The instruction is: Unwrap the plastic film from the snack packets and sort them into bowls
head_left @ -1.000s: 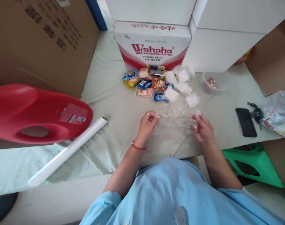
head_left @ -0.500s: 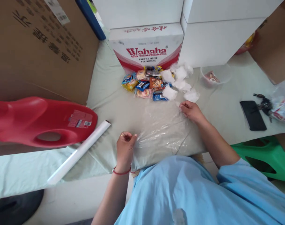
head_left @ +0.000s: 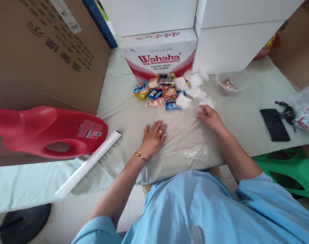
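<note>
A sheet of clear plastic film (head_left: 184, 142) lies spread on the pale green tablecloth (head_left: 124, 115) in front of me. My left hand (head_left: 153, 137) rests flat on its left part, fingers spread, a ring on one finger. My right hand (head_left: 208, 117) sits at the film's far right corner with fingers curled at its edge; a pinch cannot be made out. Just beyond lie a pile of small colourful snack packets (head_left: 158, 91) and several white wrapped pieces (head_left: 192, 86).
A white roll (head_left: 89, 162) and a red plastic stool (head_left: 47, 132) lie at left, by a large brown carton (head_left: 42, 51). A Wahaha box (head_left: 159, 54) and white boxes (head_left: 233, 40) stand behind. A clear bowl (head_left: 233, 83), black phone (head_left: 274, 124), keys (head_left: 286, 110), bag (head_left: 305, 108) and green stool (head_left: 283, 173) are at right.
The film, held up between both hands a second ago, now lies flat on the table. My left hand let go of its near corner and moved forward, flat onto the film.
</note>
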A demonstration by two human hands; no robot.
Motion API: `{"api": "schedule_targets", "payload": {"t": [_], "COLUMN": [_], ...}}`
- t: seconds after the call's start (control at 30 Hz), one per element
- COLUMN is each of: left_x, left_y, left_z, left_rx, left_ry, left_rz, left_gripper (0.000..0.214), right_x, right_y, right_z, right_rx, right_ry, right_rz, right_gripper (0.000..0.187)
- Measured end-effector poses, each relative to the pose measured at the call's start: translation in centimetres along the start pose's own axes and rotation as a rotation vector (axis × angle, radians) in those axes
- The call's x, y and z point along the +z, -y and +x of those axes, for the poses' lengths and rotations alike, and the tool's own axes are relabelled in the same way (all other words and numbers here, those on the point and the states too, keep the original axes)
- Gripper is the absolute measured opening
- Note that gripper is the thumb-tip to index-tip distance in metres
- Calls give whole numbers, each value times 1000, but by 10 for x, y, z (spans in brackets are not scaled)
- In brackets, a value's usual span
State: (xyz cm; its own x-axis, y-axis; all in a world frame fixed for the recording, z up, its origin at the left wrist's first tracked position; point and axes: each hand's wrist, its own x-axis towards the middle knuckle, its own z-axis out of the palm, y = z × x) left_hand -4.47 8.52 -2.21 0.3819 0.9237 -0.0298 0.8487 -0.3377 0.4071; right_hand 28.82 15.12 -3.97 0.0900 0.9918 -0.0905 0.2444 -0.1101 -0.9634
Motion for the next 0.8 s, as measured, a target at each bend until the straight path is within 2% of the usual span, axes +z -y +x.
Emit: {"api": "schedule_targets", "payload": {"t": [0.1,0.13,0.17,0.2,0.23,0.3,0.33,0.4,0.47,0.53,0.6,0.67,0.73,0.8], "left_x": [20,24,27,29,31,31,30,27,22,17,15,14,14,14], "left_y": [-5,-8,-13,-17,-21,-26,-26,-21,-12,-3,3,4,3,2], "left_z": [-4,-9,-15,-21,-27,-37,-41,-47,-52,-55,-57,-58,-58,-58], "left_rx": [-52,-68,-82,-94,-103,-121,-134,-166,-192,-201,-200,-201,-201,-201], "left_ry": [-6,-26,-40,-48,-48,-37,-32,-28,-29,-29,-32,-36,-35,-33], "left_rz": [115,131,142,149,152,154,155,160,169,178,189,200,207,208], "left_gripper": [59,61,63,64,64,63,63,61,59,58,57,57,57,57], "right_x": [-21,-24,-23,-17,-9,11,20,28,19,-1,-22,-32,-26,-2], "right_y": [10,16,23,29,33,33,28,10,-9,-21,-22,-11,9,32], "right_z": [-8,-16,-27,-40,-54,-81,-93,-109,-116,-114,-107,-93,-73,-45], "right_rx": [-137,-203,-275,-350,-423,-561,-600,-605,-553,-513,-507,-515,-531,-570], "right_ry": [-386,-452,-463,-416,-309,-1,150,320,326,288,275,236,170,151], "right_rz": [-267,-352,-420,-470,-511,-594,-645,-761,-857,-897,-891,-871,-842,-820], "right_gripper": [39,36,33,32,33,40,45,51,50,48,44,37,33,33]}}
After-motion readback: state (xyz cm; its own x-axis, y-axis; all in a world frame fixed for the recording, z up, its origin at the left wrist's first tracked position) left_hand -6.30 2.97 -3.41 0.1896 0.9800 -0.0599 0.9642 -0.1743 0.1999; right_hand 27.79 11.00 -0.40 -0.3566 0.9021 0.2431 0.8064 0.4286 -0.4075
